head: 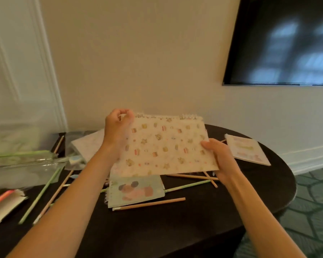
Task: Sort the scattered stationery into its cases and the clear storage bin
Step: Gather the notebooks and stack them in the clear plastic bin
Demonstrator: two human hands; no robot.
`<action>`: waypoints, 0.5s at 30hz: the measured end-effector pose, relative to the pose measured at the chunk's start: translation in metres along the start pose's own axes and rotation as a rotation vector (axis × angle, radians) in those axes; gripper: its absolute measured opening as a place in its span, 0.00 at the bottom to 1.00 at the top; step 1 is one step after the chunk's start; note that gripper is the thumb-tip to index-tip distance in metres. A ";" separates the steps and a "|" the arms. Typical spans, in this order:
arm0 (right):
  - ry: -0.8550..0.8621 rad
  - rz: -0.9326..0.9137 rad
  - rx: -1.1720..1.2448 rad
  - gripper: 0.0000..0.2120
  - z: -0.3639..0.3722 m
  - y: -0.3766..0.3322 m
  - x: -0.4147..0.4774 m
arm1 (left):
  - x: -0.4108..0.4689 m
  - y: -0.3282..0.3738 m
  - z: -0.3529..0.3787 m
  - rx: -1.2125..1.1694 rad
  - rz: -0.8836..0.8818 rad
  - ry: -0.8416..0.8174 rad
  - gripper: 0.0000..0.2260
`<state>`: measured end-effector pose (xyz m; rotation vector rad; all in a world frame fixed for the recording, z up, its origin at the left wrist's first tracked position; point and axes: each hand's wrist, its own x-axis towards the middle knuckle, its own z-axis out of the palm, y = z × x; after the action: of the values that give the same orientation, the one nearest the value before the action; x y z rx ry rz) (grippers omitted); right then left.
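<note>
Far left there's a clear bin (17, 164) sitting on the dark table (175, 226) — see-through plastic, glossy, pretty smeared by blur, with greenish stuff inside I can't make out. In front of it lies a folded cardboard case (6, 207) with an orange marker (1, 197) on top. A few thin sticks run diagonally past it: a pale green pencil (43, 190) and a bare wooden one (54, 194) just beside it. Behind those is a crinkly clear pouch (78, 146) with white paper in it. The left hand (117, 131) is up off the table, fingers curled round the top left corner of a spiral pad (162, 146), thumb and fingertips pinched near the wire coils. The pad is a flat rectangle, cream cover with a soft repeating print of little yellow and pink shapes, held tilted in the air over the middle of the table — metal rings along its far edge. Right under it lies a smaller mint notebook (136, 190) with a pastel cartoon on the cover and holes punched down its left side, and a wooden pencil (149, 203) touching its near edge. More pencils (190, 176) are crossed under the pad's right end. The right hand (222, 157) grips the pad's lower right corner, thumb on top, fingers underneath. Further right, a square pastel notepad (248, 149) lies flat near the table's rounded edge.
</note>
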<state>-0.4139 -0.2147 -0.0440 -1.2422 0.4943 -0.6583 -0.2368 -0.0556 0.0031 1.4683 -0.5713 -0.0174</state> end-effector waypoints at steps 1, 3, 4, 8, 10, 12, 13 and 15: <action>-0.100 0.027 -0.066 0.11 0.008 -0.001 -0.001 | 0.006 -0.001 -0.008 0.066 -0.002 -0.011 0.06; -0.147 0.030 -0.178 0.12 0.025 -0.001 0.000 | 0.017 -0.006 -0.022 0.178 -0.012 -0.030 0.08; -0.103 0.008 -0.214 0.12 0.032 -0.001 0.002 | 0.021 -0.008 -0.026 0.193 -0.033 -0.053 0.08; 0.084 -0.015 -0.077 0.14 0.040 0.007 0.019 | 0.036 -0.027 -0.043 0.359 -0.161 -0.179 0.10; 0.142 0.020 0.052 0.15 0.039 0.012 0.027 | 0.044 -0.044 -0.058 0.664 -0.090 -0.312 0.12; 0.128 0.089 0.134 0.17 0.033 0.015 0.031 | 0.044 -0.065 -0.070 0.930 -0.078 -0.525 0.21; 0.090 0.134 0.161 0.19 0.031 0.017 0.031 | 0.043 -0.076 -0.075 1.035 -0.107 -0.609 0.26; 0.003 0.219 0.185 0.21 0.028 0.019 0.029 | 0.042 -0.093 -0.081 1.250 -0.133 -0.671 0.34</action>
<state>-0.3710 -0.2117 -0.0548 -0.9968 0.5499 -0.5079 -0.1396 -0.0073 -0.0690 2.7521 -1.1270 -0.3152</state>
